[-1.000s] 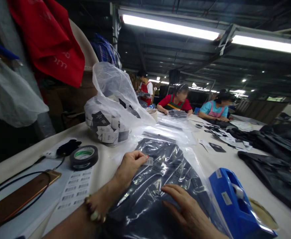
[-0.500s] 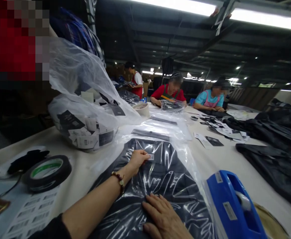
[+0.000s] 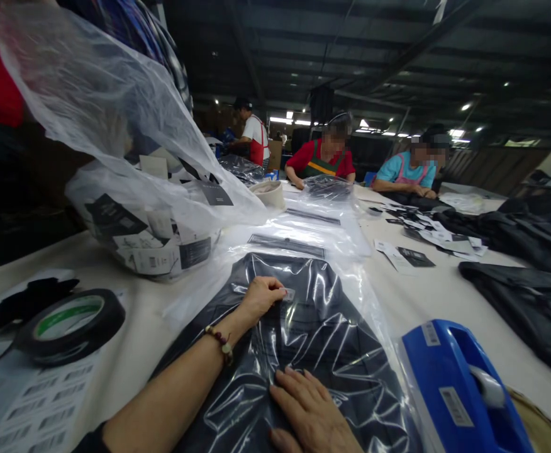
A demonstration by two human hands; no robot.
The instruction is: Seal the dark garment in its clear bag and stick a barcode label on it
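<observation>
A dark garment sealed in a clear plastic bag [image 3: 317,340] lies on the table in front of me. My left hand [image 3: 260,297] rests on its upper part with fingers curled, pinching a small white sticker [image 3: 289,294] against the plastic. My right hand [image 3: 311,412] lies flat and open on the lower part of the bag, fingers stretched out. A beaded bracelet [image 3: 221,343] circles my left wrist.
A blue tape dispenser [image 3: 464,390] stands at the right. A black tape roll [image 3: 70,324] and barcode label sheets [image 3: 39,402] lie at the left. A plastic bag of tags [image 3: 148,233] sits behind. Dark garments [image 3: 530,302] are piled at the right. Three people work at the far end.
The view has tilted down and drifted closer to the bag. My left hand stays on the sticker; my right hand has slid slightly lower on the bagged garment.
</observation>
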